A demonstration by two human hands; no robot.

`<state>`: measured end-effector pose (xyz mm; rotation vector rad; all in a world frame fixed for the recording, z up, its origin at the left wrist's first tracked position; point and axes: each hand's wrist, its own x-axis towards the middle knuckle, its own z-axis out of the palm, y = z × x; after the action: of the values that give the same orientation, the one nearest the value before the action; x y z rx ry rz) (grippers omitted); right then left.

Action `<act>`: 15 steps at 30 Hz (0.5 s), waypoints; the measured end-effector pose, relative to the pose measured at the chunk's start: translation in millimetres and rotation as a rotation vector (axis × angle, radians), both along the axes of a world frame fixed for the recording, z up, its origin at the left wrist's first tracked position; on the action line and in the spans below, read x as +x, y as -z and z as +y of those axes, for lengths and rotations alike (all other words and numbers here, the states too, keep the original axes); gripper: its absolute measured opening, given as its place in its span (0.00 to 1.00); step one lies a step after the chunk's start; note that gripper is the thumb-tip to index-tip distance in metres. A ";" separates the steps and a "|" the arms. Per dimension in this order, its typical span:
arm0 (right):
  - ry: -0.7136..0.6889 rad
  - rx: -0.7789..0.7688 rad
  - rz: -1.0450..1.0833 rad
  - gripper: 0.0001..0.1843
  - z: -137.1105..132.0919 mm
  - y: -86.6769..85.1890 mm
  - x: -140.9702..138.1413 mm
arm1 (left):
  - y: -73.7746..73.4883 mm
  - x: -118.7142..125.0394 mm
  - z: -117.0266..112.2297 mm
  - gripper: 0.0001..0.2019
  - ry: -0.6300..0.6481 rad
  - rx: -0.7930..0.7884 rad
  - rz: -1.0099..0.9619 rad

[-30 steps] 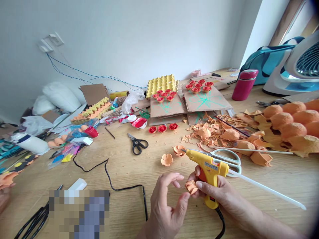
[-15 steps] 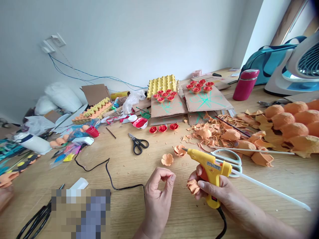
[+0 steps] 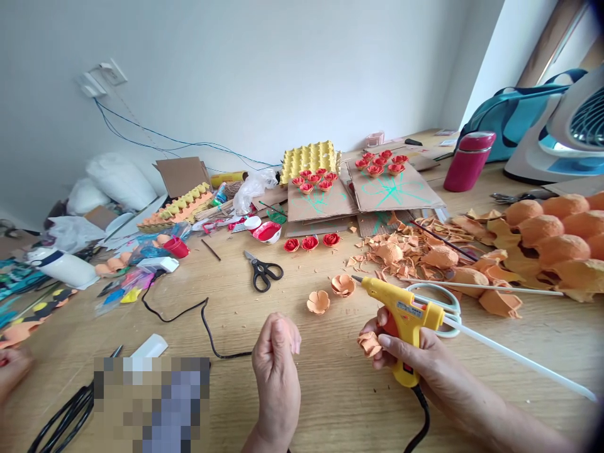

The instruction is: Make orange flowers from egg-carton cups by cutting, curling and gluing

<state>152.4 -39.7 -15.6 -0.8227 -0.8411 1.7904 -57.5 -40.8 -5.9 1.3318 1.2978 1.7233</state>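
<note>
My right hand (image 3: 415, 358) grips the handle of a yellow hot glue gun (image 3: 401, 308) with its nozzle pointing left, and its thumb and fingers also pinch a small orange paper flower (image 3: 369, 343). A white glue stick (image 3: 519, 358) juts from the gun's rear to the right. My left hand (image 3: 277, 368) hovers to the left, apart from the flower, fingers curled together with nothing visible in them. Two finished orange flowers (image 3: 319, 302) (image 3: 343, 285) lie on the wooden table (image 3: 236, 314) just beyond.
Black scissors (image 3: 262, 272) lie mid-table; white-handled scissors (image 3: 436, 302) lie behind the gun. Orange egg-carton scraps (image 3: 415, 251) and carton (image 3: 552, 233) fill the right. Red flowers (image 3: 310, 242) sit near cardboard sheets (image 3: 391, 189). A black cable (image 3: 202, 321) runs left. Another person's hand (image 3: 12, 371) is at far left.
My left hand let go of the orange flower, drew back to the left and curled its fingers shut. The right hand still holds the gun and flower.
</note>
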 end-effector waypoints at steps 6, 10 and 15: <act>-0.004 -0.005 0.002 0.19 0.0 -0.6 -0.5 | 1.1 8.4 -3.7 0.07 0.191 -0.001 0.347; -0.019 0.013 -0.008 0.18 -1.0 0.7 -1.3 | -1.7 12.9 -9.4 0.11 0.389 0.084 0.513; -0.056 0.013 -0.002 0.17 -1.9 3.9 -4.4 | -3.1 20.0 -14.5 0.13 0.421 0.148 0.601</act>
<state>148.0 -41.6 -19.5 -0.7996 -0.8847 1.8314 -37.5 -55.3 -2.7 2.1416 1.0788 1.1834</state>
